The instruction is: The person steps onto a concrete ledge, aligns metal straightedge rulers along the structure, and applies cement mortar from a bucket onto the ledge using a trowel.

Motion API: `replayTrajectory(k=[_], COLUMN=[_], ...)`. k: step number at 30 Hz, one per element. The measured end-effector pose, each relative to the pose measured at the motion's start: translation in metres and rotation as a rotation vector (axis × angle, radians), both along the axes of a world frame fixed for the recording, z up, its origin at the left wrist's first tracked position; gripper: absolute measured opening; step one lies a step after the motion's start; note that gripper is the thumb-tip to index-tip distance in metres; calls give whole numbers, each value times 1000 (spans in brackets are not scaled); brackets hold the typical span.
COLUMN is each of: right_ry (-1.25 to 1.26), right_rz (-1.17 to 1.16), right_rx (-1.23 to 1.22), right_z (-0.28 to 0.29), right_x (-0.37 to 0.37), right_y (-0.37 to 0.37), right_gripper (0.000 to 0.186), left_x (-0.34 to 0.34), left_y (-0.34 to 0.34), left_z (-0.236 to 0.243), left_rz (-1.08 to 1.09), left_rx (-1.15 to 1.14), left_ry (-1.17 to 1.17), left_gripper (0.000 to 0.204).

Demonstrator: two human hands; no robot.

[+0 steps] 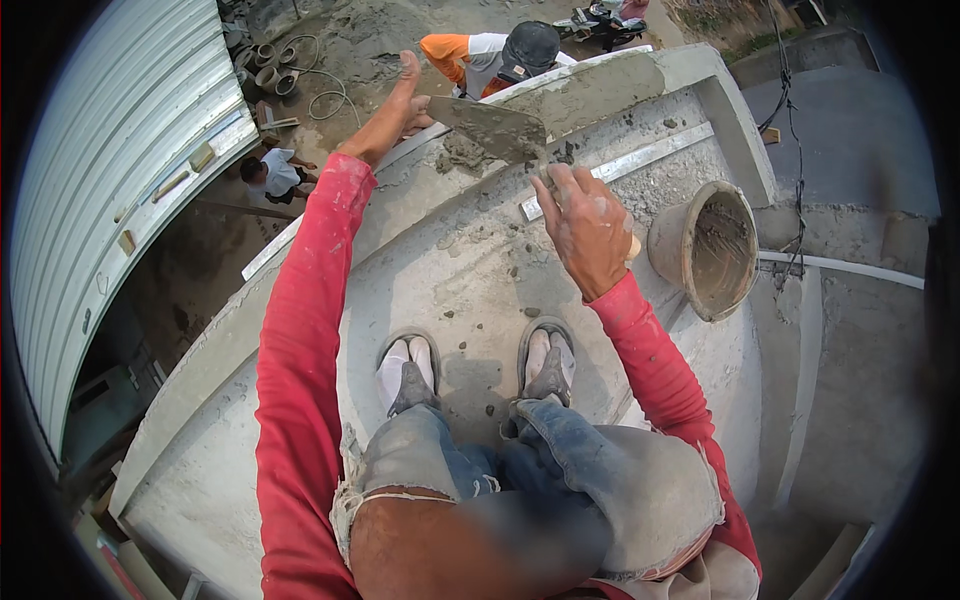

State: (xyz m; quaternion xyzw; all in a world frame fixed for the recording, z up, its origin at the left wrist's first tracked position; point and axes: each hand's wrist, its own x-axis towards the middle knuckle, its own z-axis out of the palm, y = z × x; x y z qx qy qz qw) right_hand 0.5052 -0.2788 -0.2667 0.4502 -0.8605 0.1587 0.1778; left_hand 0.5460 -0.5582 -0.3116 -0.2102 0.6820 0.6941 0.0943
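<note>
While right hand [588,225] curls closed round handle [632,250], trowel [490,126] points up-left, long axis diagonal, toward left hand [396,114]; left thumb raised, other fingers' hold cannot be told.

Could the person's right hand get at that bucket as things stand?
Probably yes: the bucket stands just right of the right hand with no barrier visible between, though that hand is already gripping the trowel.
</note>
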Motion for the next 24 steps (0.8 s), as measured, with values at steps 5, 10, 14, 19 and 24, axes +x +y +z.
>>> replayTrajectory(k=[5, 10, 14, 19, 24], right_ry=[-383, -325, -328, -514, -508], right_rz=[-21, -15, -97, -129, 31], right_rx=[103, 248, 264, 198, 244], right_z=[0, -14, -24, -35, -21], right_x=[6, 0, -31, -21, 11], right_y=[17, 1, -12, -5, -10], right_gripper=[23, 27, 29, 32, 28], left_x=[-2, 0, -4, -6, -1], left_y=[-5, -6, -6, -4, -9], left_z=[-8, -7, -13, -13, -18], left_rz=[-75, -85, -58, -76, -34], left_rx=[36, 29, 14, 11, -3], left_ry=[0, -31, -13, -20, -31], left_gripper=[133, 132, 133, 136, 139])
